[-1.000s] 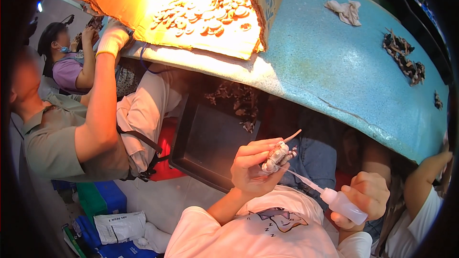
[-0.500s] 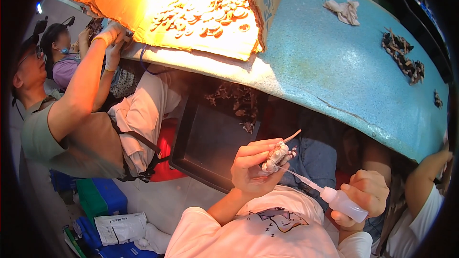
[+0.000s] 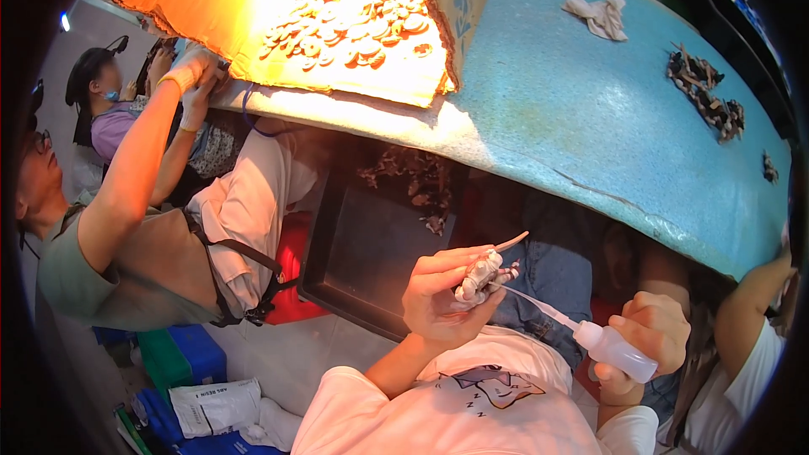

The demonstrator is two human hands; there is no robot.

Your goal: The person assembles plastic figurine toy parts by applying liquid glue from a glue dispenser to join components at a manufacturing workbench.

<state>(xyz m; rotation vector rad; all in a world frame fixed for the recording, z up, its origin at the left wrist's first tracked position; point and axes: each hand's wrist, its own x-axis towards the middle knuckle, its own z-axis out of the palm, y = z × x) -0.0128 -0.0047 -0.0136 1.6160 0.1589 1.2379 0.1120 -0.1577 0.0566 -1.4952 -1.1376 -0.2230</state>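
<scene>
My left hand point(image 3: 438, 291) grips a small, pale, lumpy figure point(image 3: 479, 276) between thumb and fingers. A thin tan stick-like part point(image 3: 512, 242) juts from its top, and small dark reddish bits show at its side. My right hand point(image 3: 656, 330) is closed round a translucent white squeeze bottle point(image 3: 622, 354) with a long, thin nozzle point(image 3: 543, 307). The bottle lies tilted, its nozzle aimed left, the tip at or very near the figure's lower right side. Whether the tip touches it I cannot tell.
Above my lap runs the edge of a blue table point(image 3: 581, 118). It bears a brightly lit cardboard box point(image 3: 244, 67) with many small round pieces, a white cloth point(image 3: 600, 17) and dark piles point(image 3: 706, 93). Below is a black tray point(image 3: 337, 286) with brown pieces. Co-workers sit left and right.
My right hand and the bottle have shifted slightly right, and the figure has turned a little in my left hand. The co-worker at left has leaned back.
</scene>
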